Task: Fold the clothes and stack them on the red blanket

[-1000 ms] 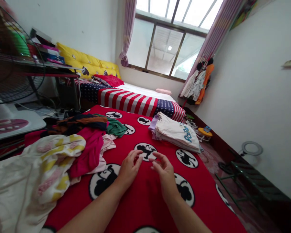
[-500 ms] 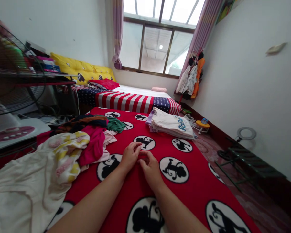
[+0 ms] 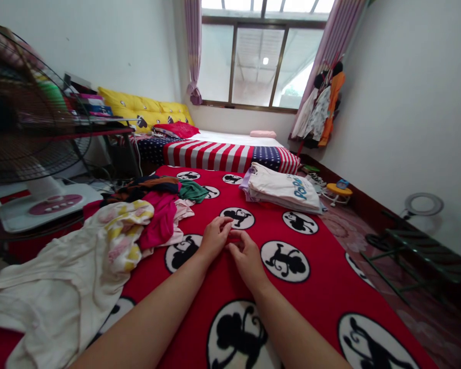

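The left hand [image 3: 215,237] and right hand [image 3: 247,256] come together above the middle of the red blanket [image 3: 215,287], both empty, their fingers loosely bent and their thumbs apart from the palms; the fingertips of the two nearly meet, though whether they touch one another or the cloth I cannot tell. The blanket bears black monkeys in white, black-rimmed circles; one circle lies just beyond the fingertips, another beside the right wrist.

To the left of the left hand lies a loose heap of clothes: a cream garment with yellow and pink patches [image 3: 69,277] sprawls nearest the person; a magenta garment [image 3: 159,218] sits beside it, with a pale pink garment [image 3: 182,210] at its edge; a green garment [image 3: 192,189] and a navy and brown garment [image 3: 149,188] lie at the far end. Beyond the right hand, near the blanket's right edge, is a folded stack, a white shirt with blue lettering [image 3: 280,185] on top and a lilac garment [image 3: 246,185] showing at its left side.

Farther out, a stars-and-stripes cover [image 3: 211,155] drapes a bed under the window [image 3: 257,66]; a fan [image 3: 49,200] stands at left; a ring light [image 3: 423,204] and an orange stool [image 3: 338,189] stand at right.
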{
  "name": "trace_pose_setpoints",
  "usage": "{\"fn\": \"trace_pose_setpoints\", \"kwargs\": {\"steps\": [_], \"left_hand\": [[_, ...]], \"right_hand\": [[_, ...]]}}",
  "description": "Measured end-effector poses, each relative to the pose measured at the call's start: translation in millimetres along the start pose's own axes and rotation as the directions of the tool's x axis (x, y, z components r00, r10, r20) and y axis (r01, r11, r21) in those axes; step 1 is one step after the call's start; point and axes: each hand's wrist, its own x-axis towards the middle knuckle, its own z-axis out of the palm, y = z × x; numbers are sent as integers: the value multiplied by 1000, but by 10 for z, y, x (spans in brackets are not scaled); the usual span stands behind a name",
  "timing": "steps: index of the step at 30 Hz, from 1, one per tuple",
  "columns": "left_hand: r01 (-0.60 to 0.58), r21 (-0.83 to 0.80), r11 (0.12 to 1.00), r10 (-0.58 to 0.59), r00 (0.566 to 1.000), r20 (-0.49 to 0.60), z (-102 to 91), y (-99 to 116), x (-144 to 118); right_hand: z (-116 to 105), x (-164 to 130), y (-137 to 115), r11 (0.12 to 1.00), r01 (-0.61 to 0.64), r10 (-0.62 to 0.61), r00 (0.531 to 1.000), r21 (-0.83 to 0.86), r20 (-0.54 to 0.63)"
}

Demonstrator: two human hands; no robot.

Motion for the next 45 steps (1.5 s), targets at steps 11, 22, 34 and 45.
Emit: {"fn": "trace_pose_setpoints", "kwargs": {"steps": [11, 22, 34, 45], "left_hand": [[-21, 38, 999, 21, 1000, -4, -12, -1, -11], [-39, 136, 990, 11, 979, 203, -243, 142, -17], [182, 852, 490, -76, 983, -166, -2460, -189, -446], [-111, 498, 860, 379, 791, -479, -2121, 978, -79]], "right_hand": [[-10, 4, 9, 999, -42, 42, 999, -17, -5], [-49, 3, 34, 997, -77, 77, 997, 13, 12], [-20, -20, -8, 998, -50, 50, 999, -31, -9], [-239, 84, -369, 983, 0, 42, 973, 181, -226]]}}
